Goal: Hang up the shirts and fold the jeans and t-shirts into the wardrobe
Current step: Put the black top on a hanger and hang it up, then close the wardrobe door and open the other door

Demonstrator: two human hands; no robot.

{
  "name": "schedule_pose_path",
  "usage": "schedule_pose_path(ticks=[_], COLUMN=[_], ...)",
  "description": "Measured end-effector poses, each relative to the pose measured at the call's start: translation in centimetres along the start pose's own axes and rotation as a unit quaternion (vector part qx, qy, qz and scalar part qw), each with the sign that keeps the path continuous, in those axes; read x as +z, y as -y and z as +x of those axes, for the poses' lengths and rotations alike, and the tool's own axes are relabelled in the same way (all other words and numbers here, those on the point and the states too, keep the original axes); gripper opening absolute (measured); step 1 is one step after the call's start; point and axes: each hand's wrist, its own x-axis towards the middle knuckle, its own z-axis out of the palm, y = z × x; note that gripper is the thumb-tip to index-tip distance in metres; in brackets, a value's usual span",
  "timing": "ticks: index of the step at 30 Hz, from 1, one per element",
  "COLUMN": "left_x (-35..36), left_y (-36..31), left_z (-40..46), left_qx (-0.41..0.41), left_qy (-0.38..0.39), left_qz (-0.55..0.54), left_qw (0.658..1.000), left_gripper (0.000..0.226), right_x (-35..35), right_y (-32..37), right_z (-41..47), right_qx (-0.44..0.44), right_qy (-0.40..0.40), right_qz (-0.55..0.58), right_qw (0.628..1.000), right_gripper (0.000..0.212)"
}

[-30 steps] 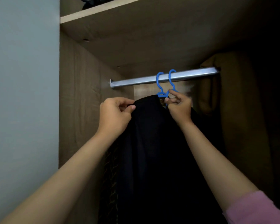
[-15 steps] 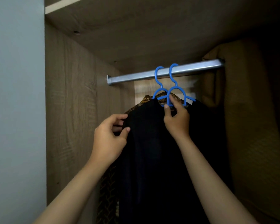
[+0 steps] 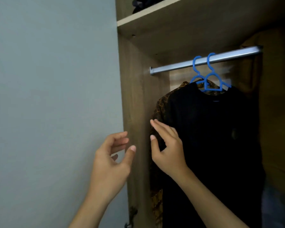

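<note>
In the head view, the black shirt (image 3: 212,137) hangs on a blue hanger (image 3: 211,79) hooked over the rail (image 3: 171,67) under the wardrobe shelf (image 3: 155,15). A patterned brown shirt (image 3: 158,112) hangs just behind it on a second blue hanger (image 3: 196,68), toward the rail's left end, the two garments touching. The left hand (image 3: 112,162) is out in front of the wardrobe's side panel (image 3: 135,96), fingers loosely curled and thumb apart, holding nothing. The right hand (image 3: 168,150) is spread with its fingers straight and lies at the left edge of the black shirt, near the sleeve; whether the fingertips press the cloth or merely hover in front of it I cannot tell, but nothing is pinched. Dark folded clothes (image 3: 143,4) show on top of the shelf, at its left edge. The step in hand looks like the tail of hanging this shirt: it is on the rail, both hands are free of it, and only a smoothing of the sleeve may remain. The next move probably calls for turning away from the wardrobe to fetch another garment, none of which shows here; a hanger would be needed for a shirt, or a flat place for folding jeans or a t-shirt.
</note>
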Motion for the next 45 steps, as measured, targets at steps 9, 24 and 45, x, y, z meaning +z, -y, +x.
schedule_pose_path(ticks=[9,24,45], left_x=[-18.8,-27.9,-8.1], left_y=[-8.4,-11.6,-17.5], left_z=[-12.2,-15.6,-20.3], left_qx=[0.142,0.069,0.153], left_qy=[-0.089,-0.086,0.137], left_qz=[0.218,0.144,0.011], left_qw=[0.961,0.983,0.979], left_gripper=[0.029,0.031,0.035], right_x=[4.7,4.8,-19.2], right_y=[19.8,31.0,22.8], right_z=[-10.5,-13.1,-17.7], right_qx=[-0.021,0.06,0.048], right_qy=[0.104,0.132,0.117], right_qz=[0.191,0.279,0.247], right_qw=[0.976,0.949,0.961], right_gripper=[0.036,0.04,0.052])
